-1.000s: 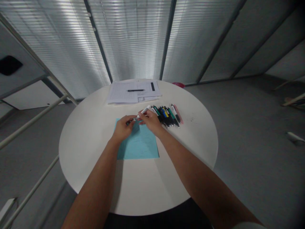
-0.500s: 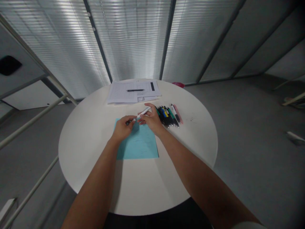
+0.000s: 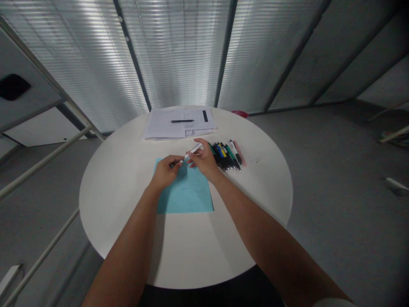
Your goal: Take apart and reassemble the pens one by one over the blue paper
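Note:
Over a light blue sheet of paper (image 3: 187, 194), both hands hold a white pen (image 3: 194, 150) at a slant. My right hand (image 3: 204, 160) is closed around its white barrel, with the thumb below and the index finger curled over the upper end. At the lower left end, my left hand (image 3: 165, 170) pinches a dark part between thumb and fingertips. Whether that dark part is joined to the barrel is too small to tell. Just right of my right hand lies a row of several pens (image 3: 225, 155), with black, green, blue, yellow and white parts.
A stack of printed papers (image 3: 164, 123) lies at the far side of the round white table (image 3: 108, 192), with a black pen (image 3: 182, 121) on top. Something pink (image 3: 240, 154) is beside the pen row. A metal rail (image 3: 44, 151) stands at the left.
My left fingers now cover more of the dark end of the pen, which stuck out more before. Otherwise the hands stay in nearly the same place.

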`<state>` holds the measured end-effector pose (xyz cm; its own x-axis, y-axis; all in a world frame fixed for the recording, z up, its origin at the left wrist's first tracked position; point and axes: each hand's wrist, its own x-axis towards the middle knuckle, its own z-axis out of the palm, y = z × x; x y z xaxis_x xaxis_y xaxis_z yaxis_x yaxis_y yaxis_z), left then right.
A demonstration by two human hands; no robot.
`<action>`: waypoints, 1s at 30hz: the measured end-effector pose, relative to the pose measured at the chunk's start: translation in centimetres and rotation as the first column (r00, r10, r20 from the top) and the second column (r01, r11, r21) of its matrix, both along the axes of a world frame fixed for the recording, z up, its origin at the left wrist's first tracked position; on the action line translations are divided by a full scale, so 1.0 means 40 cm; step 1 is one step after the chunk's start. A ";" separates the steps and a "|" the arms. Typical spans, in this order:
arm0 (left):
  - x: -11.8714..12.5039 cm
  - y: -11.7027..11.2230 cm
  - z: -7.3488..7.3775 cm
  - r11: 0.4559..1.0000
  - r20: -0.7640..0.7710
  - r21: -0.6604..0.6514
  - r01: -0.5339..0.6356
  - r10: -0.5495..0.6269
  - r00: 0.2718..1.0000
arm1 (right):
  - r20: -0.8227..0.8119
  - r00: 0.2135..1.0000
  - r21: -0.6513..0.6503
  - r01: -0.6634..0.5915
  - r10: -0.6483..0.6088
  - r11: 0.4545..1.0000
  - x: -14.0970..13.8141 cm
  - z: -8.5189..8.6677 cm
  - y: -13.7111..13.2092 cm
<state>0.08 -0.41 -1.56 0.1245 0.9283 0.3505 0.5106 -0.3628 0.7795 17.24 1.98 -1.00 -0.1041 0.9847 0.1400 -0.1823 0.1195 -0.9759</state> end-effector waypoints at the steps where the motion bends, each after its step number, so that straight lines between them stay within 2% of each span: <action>1: -0.001 0.000 -0.001 1.000 -0.004 0.010 0.001 -0.001 1.000 | 0.009 1.000 -0.008 0.006 -0.006 1.000 0.000 -0.001 0.001; 11: -0.005 0.002 0.004 0.998 -0.004 0.065 0.009 -0.009 1.000 | 0.019 0.999 -0.040 0.052 -0.051 0.998 -0.001 -0.004 0.008; 20: -0.002 0.002 0.006 1.000 0.074 -0.017 -0.008 0.010 0.997 | -0.016 0.999 -0.040 -0.051 0.051 0.998 -0.001 0.006 -0.005; 26: 0.001 0.001 0.008 1.000 0.058 -0.009 -0.019 0.019 0.998 | 0.065 0.998 -0.030 0.026 -0.024 0.999 -0.005 -0.001 -0.006; 30: 0.004 0.002 0.009 0.999 0.080 -0.028 -0.036 0.038 0.996 | 0.001 1.000 -0.081 0.030 -0.030 0.996 -0.003 0.007 -0.007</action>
